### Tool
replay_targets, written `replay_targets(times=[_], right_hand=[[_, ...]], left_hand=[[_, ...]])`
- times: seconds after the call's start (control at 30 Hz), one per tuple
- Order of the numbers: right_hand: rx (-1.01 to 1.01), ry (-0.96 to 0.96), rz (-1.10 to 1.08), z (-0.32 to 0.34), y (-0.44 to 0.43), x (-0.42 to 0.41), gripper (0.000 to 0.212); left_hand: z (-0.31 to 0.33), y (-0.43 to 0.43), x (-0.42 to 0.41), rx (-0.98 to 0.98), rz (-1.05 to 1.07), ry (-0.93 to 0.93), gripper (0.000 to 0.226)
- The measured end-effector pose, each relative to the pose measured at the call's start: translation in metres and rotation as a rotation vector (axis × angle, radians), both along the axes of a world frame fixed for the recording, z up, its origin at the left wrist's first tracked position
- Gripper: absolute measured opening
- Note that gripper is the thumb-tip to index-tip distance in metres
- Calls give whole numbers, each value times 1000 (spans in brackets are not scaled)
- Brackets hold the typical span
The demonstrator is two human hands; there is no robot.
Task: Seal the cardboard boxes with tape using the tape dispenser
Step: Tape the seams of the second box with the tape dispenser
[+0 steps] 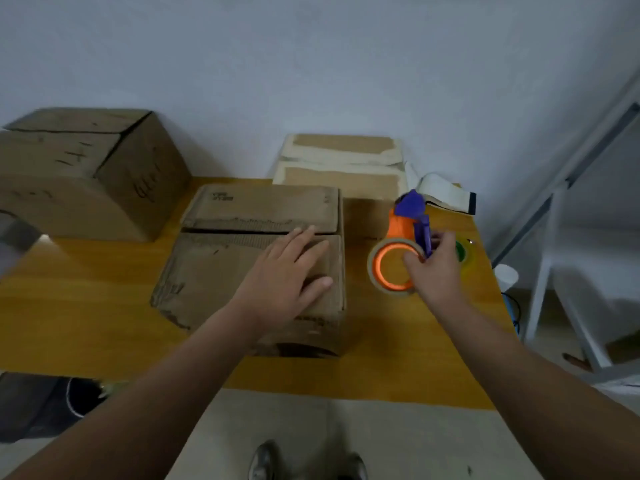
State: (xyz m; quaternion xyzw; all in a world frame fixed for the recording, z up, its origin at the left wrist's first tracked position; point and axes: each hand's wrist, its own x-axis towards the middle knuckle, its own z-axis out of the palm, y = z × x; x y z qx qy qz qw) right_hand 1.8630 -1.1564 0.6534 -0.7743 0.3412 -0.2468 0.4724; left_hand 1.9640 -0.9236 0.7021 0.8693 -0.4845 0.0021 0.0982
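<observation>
So the box in the middle of the yellow wooden desk is pretty beat up: soft wrinkled brown cardboard, frayed edges, two top flaps meeting with a visible gap along the seam. Left hand lies flat and released on the near flap, fingers spread. Right hand is curled on the tape dispenser, just right of the box, an orange plastic body with purple parts and a roll of tan tape. Bigger box sits back left, a taped one at the back against the wall. Plenty of bare desk front left; the right edge is close to the dispenser.
</observation>
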Motion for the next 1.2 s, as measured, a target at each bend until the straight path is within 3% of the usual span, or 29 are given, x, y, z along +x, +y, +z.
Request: replay_targets(times=[0.1,0.23,0.33,0.43,0.53,0.77,0.9,1.03,1.2], right_hand=[[53,-197,36,49,14,27,45],[37,-232,166,82,51,64,49],[-56,-126,300,94,80,92,51],[-71,-126,405,95,106,117,27],[-68,-59,412,90,124,140,19],[-275,290,573,84,127,199,34],[-113,294,629,87,121,218,20],[64,253,675,84,116,218,21],[104,212,710,80,115,208,19]], left_hand=[[2,28,29,62,80,15,76],[3,73,65,138,172,64,77],[4,101,87,159,219,70,77],[2,121,103,125,234,109,77],[-1,134,117,80,219,198,84],[-8,137,146,-4,206,448,100],[-13,134,158,-73,236,714,101],[-20,129,160,-143,230,763,100],[-24,126,157,-280,241,798,91]])
